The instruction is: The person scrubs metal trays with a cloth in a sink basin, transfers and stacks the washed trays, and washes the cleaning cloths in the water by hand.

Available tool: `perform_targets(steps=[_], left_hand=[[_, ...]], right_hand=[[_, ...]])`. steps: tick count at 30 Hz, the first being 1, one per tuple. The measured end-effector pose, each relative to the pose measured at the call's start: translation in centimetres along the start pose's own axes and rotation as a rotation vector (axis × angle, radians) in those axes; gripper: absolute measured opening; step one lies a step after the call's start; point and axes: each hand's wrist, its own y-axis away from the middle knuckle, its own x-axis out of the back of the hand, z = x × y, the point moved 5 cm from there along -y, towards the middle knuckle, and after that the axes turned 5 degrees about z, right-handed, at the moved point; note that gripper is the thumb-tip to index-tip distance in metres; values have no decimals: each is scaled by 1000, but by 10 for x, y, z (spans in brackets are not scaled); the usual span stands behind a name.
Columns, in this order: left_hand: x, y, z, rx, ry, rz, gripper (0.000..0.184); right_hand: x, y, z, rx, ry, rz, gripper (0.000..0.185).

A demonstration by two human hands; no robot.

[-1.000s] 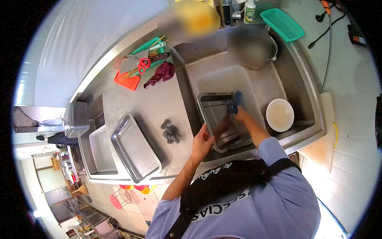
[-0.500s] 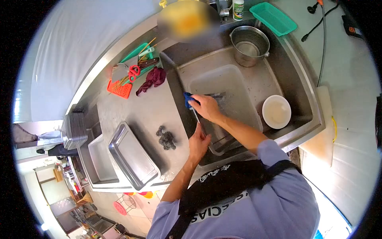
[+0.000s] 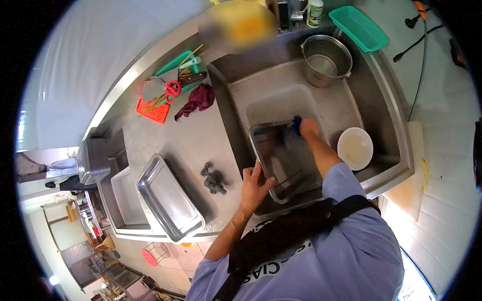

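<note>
Left hand [image 3: 256,186]: tray [image 3: 296,168] rim is pinched, grip narrow | Right hand [image 3: 310,129]: blue wad [image 3: 296,124] is held at tray's far-right corner | Rim best kept steady, pressure even

Red-topped stool [image 3: 149,258], pale tiled floor [image 3: 172,274], whitish wall [image 3: 100,65], bright light [image 3: 54,280].

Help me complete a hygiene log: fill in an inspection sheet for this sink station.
Surface: steel counter beside a steel sink.
Job's things: dark tray in the sink; blue pad at its far right corner.
Clutter: dark wiry clump, silver tray, maroon cloth and red-handled scissors on the counter; white bowl and metal pot in the sink.
Grip: left hand at the dark tray's rim, closure unclear; right hand closed on the blue pad.
Cables: black cable right of the sink.
Surroundings: green basin, white bottle behind the sink.
</note>
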Motion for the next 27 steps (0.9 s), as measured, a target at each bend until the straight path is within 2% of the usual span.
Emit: perform_targets(steps=[1, 4, 6, 7, 8, 10, 11, 12, 16, 19, 21, 25, 27], left_hand=[[2, 0, 3, -29, -92, 2, 75], [-6, -9, 7, -45, 441, -92, 76], [-6, -12, 17, 59, 610, -143, 75], [-7, -11, 20, 113, 690, -178, 74], [-10, -12, 18, 172, 709, -202, 73], [-14, -13, 12, 286, 741, -246, 70], [-14, -17, 8, 242, 685, -236, 68], [-13, -18, 9, 297, 684, -252, 66], [-11, -21, 0, 457, 691, -299, 61], [-6, -26, -3, 485, 720, -265, 61], [-1, -29, -6, 436, 782, -250, 65], [-2, -30, -6, 595, 836, -172, 75], [-13, -37, -2, 638, 773, -142, 79]], right_hand=[[-1, 2, -1, 13, -35, 12, 29], [11, 23, -7, 79, -187, 91, 32], [46, 60, -33, 154, -358, 190, 35], [61, 73, -45, 262, -465, 263, 35], [77, 84, -59, 370, -578, 345, 35], [100, 109, -88, 465, -822, 297, 37], [111, 123, -100, 499, -874, 263, 36], [122, 136, -111, 539, -927, 230, 36], [141, 189, -122, 817, -767, 412, 27], [135, 229, -98, 946, -662, 372, 26], [122, 256, -74, 925, -616, 239, 26], [90, 270, -36, 863, -432, 109, 25], [80, 268, -28, 902, -428, 53, 23]])
